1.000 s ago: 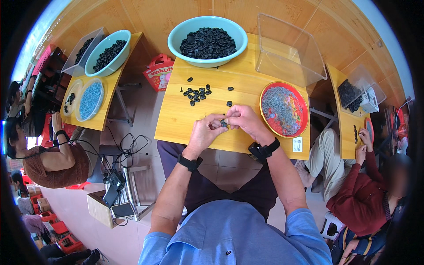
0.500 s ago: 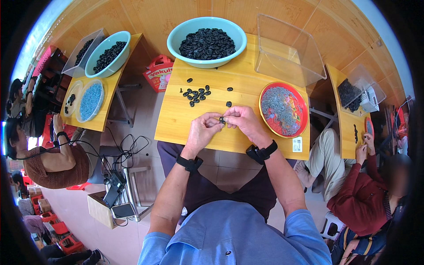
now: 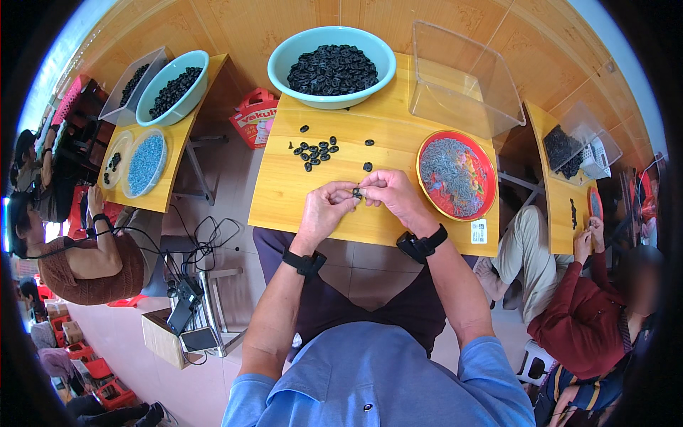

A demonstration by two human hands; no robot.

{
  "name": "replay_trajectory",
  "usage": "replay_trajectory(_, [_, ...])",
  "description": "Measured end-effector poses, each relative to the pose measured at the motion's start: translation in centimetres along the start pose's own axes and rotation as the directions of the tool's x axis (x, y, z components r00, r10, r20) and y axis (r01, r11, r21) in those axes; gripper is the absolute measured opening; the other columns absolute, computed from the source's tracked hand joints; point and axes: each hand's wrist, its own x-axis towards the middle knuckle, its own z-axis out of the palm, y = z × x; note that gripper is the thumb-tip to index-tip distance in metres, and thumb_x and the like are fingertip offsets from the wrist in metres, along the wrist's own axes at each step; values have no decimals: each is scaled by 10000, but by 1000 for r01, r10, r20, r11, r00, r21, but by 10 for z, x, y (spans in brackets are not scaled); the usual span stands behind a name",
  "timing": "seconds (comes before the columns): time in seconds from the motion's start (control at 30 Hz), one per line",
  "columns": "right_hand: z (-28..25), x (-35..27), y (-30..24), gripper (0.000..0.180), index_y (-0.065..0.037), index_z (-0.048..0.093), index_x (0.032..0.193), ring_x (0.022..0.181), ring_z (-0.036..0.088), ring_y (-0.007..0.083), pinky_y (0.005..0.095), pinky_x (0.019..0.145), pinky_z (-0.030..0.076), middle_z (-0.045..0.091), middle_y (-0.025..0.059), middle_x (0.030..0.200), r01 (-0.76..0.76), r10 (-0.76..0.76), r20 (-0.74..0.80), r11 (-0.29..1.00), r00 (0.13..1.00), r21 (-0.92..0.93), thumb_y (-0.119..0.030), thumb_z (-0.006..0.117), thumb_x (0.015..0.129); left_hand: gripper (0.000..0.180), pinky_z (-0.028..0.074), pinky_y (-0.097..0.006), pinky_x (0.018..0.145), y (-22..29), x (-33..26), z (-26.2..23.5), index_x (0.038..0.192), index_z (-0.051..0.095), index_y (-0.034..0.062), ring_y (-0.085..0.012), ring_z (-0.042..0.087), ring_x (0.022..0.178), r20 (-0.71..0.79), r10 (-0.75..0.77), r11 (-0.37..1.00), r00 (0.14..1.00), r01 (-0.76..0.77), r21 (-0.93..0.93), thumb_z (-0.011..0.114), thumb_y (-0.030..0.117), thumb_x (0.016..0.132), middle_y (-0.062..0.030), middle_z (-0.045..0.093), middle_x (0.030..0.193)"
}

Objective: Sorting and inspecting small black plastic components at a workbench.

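Observation:
Near the front edge of the yellow table, my left hand (image 3: 324,213) pinches a small black oval plastic piece (image 3: 356,193) between thumb and fingers. From the other side, the closed fingertips of my right hand (image 3: 395,199) meet at the same piece; any smaller part between them is too small to make out. Beyond my hands lies a loose group of similar black oval pieces (image 3: 314,155), with two single ones to its right. A red round tray (image 3: 490,169) holding many thin grey metal pins (image 3: 448,162) stands right of my right hand.
A light-blue basin (image 3: 277,80) full of black pieces stands at the table's back, beside a clear plastic bin (image 3: 466,117). A white label (image 3: 479,232) sits at the front right corner. People work at side tables left (image 3: 186,142) and right (image 3: 558,238); cables hang at left.
Both hands stay at nearly the same spot with the black piece between them. The view has shifted very slightly.

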Motion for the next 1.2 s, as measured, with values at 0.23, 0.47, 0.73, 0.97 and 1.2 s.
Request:
replay_trajectory(0.23, [4,-2,2,126,12,674,904,670,630,101,232,620,498,675,53,774,33,-32,-18,999,999,7,-92,705,840,243,523,-209,682,1,-2,0,1100,657,-54,-78,640,738,-10,-3,1000,1000,3,11,710,-13,866,-53,700,850])
replay_trajectory(0.47, [8,-4,0,101,26,671,930,680,619,111,246,656,498,682,71,783,27,-26,-9,999,1000,41,-41,661,855,247,536,-212,693,2,-3,-1,1102,665,-48,-82,648,745,-38,-38,999,999,38,6,715,-8,863,-52,702,854])
replay_trajectory(0.73, [7,-2,4,102,27,674,945,686,616,110,246,653,497,679,72,791,1,0,-31,999,1000,48,-23,657,858,271,544,-215,706,2,-2,-1,1119,654,-53,-87,656,767,-26,14,999,1000,-13,38,718,-7,860,-59,705,872])
replay_trajectory(0.97, [10,-2,5,94,24,670,929,674,629,110,241,636,501,684,73,791,38,-32,-73,996,997,78,-37,672,859,274,547,-216,700,-1,0,-1,1125,643,-62,-88,661,759,-44,-12,1000,999,12,-14,712,-11,865,-67,706,868])
replay_trajectory(1.2, [11,-4,4,99,23,675,944,690,632,109,239,642,493,685,68,798,44,-38,-78,996,996,74,-28,660,860,261,552,-219,693,1,1,-1,1114,645,-61,-87,660,752,-28,-12,1000,1000,12,13,714,-6,868,-62,702,858])
